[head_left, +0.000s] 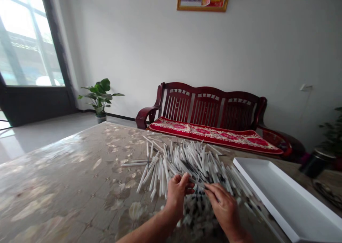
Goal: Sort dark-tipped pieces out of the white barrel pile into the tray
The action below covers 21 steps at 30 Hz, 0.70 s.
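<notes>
A large loose pile of thin white sticks or tubes lies on the table, with darker thin pieces among them. Over the near side of the pile, my left hand pinches one end of a thin, greyish, see-through stick. The fingertips of my right hand close on its other end. What exactly the stick is cannot be made out. Small black-tipped pieces, blurred, lie on the table below and between my hands.
A shallow white tray stands at the right of the pile. The table wears a patterned cover. Behind it is a dark red wooden bench with a red runner. A dark container sits at the far right, a potted plant at the left.
</notes>
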Each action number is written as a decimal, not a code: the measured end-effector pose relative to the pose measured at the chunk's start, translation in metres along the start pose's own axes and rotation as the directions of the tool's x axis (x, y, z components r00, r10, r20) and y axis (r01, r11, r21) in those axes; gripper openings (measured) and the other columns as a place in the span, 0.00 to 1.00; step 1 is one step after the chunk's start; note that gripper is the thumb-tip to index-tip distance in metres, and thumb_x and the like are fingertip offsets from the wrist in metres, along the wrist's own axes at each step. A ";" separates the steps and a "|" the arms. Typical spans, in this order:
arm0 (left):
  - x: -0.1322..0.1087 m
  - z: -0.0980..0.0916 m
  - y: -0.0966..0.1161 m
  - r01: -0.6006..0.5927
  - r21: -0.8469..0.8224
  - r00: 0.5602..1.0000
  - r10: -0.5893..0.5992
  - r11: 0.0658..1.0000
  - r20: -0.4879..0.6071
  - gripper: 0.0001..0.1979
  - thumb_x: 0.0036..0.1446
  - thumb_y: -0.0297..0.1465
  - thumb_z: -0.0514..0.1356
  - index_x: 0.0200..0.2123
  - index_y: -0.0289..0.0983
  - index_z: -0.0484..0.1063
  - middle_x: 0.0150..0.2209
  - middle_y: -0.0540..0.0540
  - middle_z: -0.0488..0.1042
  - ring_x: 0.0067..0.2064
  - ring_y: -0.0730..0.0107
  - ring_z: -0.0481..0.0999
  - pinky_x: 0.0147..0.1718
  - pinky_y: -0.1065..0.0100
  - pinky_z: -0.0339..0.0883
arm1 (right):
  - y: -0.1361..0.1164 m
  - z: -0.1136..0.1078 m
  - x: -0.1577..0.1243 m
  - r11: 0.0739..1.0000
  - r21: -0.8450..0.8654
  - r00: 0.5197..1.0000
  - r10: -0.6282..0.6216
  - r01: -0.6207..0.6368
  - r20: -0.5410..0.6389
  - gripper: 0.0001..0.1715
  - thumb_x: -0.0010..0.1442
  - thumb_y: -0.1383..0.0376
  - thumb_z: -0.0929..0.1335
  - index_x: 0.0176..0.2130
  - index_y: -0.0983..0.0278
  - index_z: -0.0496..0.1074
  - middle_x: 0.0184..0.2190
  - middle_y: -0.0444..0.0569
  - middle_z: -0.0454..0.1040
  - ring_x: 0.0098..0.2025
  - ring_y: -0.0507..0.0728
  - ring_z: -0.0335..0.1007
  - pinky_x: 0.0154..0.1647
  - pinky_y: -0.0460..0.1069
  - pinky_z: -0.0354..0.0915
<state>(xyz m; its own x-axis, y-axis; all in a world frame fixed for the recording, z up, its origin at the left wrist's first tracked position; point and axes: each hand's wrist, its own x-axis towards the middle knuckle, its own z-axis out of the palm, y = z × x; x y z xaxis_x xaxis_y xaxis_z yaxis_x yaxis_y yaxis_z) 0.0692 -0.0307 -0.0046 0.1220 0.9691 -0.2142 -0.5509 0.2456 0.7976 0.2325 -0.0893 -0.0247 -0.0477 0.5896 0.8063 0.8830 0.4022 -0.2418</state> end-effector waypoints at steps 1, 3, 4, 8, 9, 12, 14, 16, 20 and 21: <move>0.000 0.000 0.001 -0.011 0.008 1.000 0.011 1.000 -0.012 0.26 0.34 0.49 0.72 0.23 0.35 0.68 0.19 0.51 0.72 0.21 0.72 0.74 0.19 0.72 0.69 | 0.002 0.000 -0.001 1.000 -0.021 1.000 -0.017 0.017 0.006 0.10 0.65 0.62 0.66 0.41 0.59 0.78 0.34 0.47 0.81 0.35 0.54 0.79 0.40 0.45 0.72; 0.002 -0.001 0.004 -0.044 0.031 0.999 0.045 0.999 -0.029 0.26 0.36 0.50 0.71 0.22 0.36 0.66 0.19 0.52 0.71 0.21 0.72 0.73 0.18 0.72 0.68 | 0.006 0.000 -0.002 0.998 -0.049 1.000 -0.023 0.024 0.021 0.09 0.65 0.63 0.66 0.41 0.59 0.77 0.34 0.47 0.81 0.36 0.54 0.79 0.40 0.44 0.71; 0.003 -0.001 0.006 -0.067 0.042 0.997 0.069 0.997 -0.029 0.26 0.37 0.51 0.70 0.23 0.36 0.66 0.19 0.52 0.71 0.21 0.72 0.73 0.17 0.72 0.67 | 0.007 0.000 -0.003 0.998 -0.057 0.999 -0.009 0.011 0.031 0.09 0.65 0.62 0.66 0.41 0.59 0.77 0.34 0.47 0.81 0.36 0.54 0.79 0.40 0.44 0.71; 0.008 -0.007 0.019 -0.186 0.070 0.982 0.185 0.980 0.019 0.26 0.46 0.55 0.63 0.27 0.36 0.67 0.24 0.48 0.76 0.22 0.71 0.74 0.19 0.71 0.69 | 0.013 0.006 -0.007 0.996 -0.078 0.994 0.055 -0.047 0.098 0.12 0.67 0.59 0.64 0.42 0.59 0.76 0.34 0.48 0.79 0.36 0.54 0.78 0.38 0.45 0.71; 0.011 -0.009 0.023 -0.206 0.070 0.979 0.204 0.976 0.029 0.26 0.48 0.55 0.62 0.28 0.36 0.67 0.25 0.47 0.77 0.23 0.71 0.75 0.20 0.71 0.70 | 0.015 0.008 -0.008 0.995 -0.090 0.992 0.062 -0.052 0.114 0.13 0.67 0.58 0.64 0.42 0.59 0.76 0.34 0.48 0.79 0.36 0.54 0.78 0.38 0.45 0.71; 0.021 -0.017 0.032 -0.187 0.025 0.982 0.187 0.982 0.004 0.25 0.48 0.54 0.62 0.31 0.36 0.67 0.26 0.45 0.78 0.26 0.67 0.78 0.21 0.71 0.71 | 0.018 0.012 -0.009 0.988 -0.137 0.986 0.095 -0.076 0.137 0.14 0.67 0.56 0.63 0.42 0.59 0.76 0.34 0.48 0.78 0.36 0.55 0.77 0.37 0.46 0.70; 0.027 -0.021 0.037 -0.131 -0.028 0.991 0.130 0.991 -0.032 0.24 0.49 0.51 0.64 0.32 0.36 0.67 0.27 0.45 0.79 0.28 0.66 0.80 0.24 0.70 0.72 | 0.017 0.012 -0.009 0.980 -0.164 0.982 0.133 -0.110 0.136 0.16 0.67 0.55 0.63 0.43 0.59 0.76 0.35 0.49 0.78 0.37 0.56 0.77 0.37 0.46 0.70; 0.030 -0.023 0.038 -0.085 -0.059 0.995 0.082 0.995 -0.048 0.22 0.50 0.49 0.65 0.33 0.36 0.66 0.27 0.44 0.80 0.29 0.66 0.81 0.26 0.69 0.73 | 0.012 0.010 -0.006 0.975 -0.173 0.979 0.161 -0.139 0.123 0.18 0.67 0.55 0.62 0.46 0.59 0.75 0.38 0.50 0.78 0.40 0.56 0.77 0.39 0.47 0.70; 0.023 -0.019 0.030 -0.030 -0.055 0.999 0.031 0.998 0.020 0.21 0.49 0.47 0.66 0.33 0.36 0.67 0.29 0.43 0.80 0.30 0.64 0.82 0.27 0.69 0.74 | -0.006 0.003 0.002 0.982 -0.110 0.977 0.165 -0.151 0.132 0.18 0.69 0.57 0.60 0.48 0.59 0.74 0.41 0.50 0.77 0.44 0.56 0.75 0.43 0.48 0.69; 0.018 -0.016 0.027 -0.017 -0.051 0.999 0.019 0.999 0.051 0.21 0.48 0.47 0.66 0.33 0.36 0.67 0.29 0.43 0.81 0.30 0.64 0.82 0.27 0.68 0.74 | -0.011 0.001 0.004 0.985 -0.088 0.976 0.161 -0.149 0.146 0.17 0.69 0.57 0.60 0.48 0.58 0.74 0.41 0.49 0.77 0.44 0.56 0.75 0.43 0.47 0.69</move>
<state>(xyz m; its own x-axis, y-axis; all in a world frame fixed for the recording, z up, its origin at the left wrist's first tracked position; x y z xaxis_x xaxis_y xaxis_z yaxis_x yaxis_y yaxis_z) 0.0432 -0.0065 0.0039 0.1530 0.9735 -0.1701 -0.5943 0.2282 0.7712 0.2222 -0.0907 -0.0196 0.0272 0.7428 0.6690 0.9179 0.2465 -0.3110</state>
